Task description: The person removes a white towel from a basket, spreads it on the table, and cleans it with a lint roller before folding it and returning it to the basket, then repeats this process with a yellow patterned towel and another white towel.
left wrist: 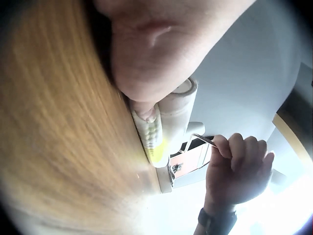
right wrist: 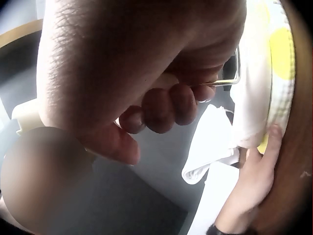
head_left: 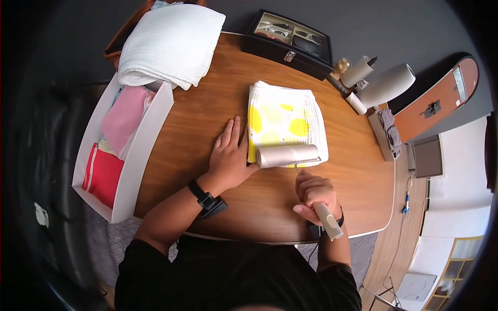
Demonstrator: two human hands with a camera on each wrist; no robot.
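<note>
A folded white cloth with yellow spots [head_left: 280, 116] lies on the table in the head view. Across its near edge rests a lint roller [head_left: 288, 155], its pale cylinder lying sideways. My right hand [head_left: 315, 191] grips the roller's handle, whose end [head_left: 329, 223] sticks out below the fist. In the right wrist view, the right hand's fingers [right wrist: 161, 110] curl round that handle. My left hand [head_left: 230, 158] lies on the table along the cloth's left side, fingers straight. Its thumb is right at the cloth's near corner, close to the roller, as the left wrist view also shows.
A white box [head_left: 148, 147] at left holds folded pink [head_left: 124, 116] and red cloths [head_left: 105, 176]. Behind it sits a folded white towel [head_left: 168, 44]. A black glasses case [head_left: 287, 54] stands at the back, with a white vase-like object [head_left: 389, 85] and a small grey box [head_left: 382, 137] at right.
</note>
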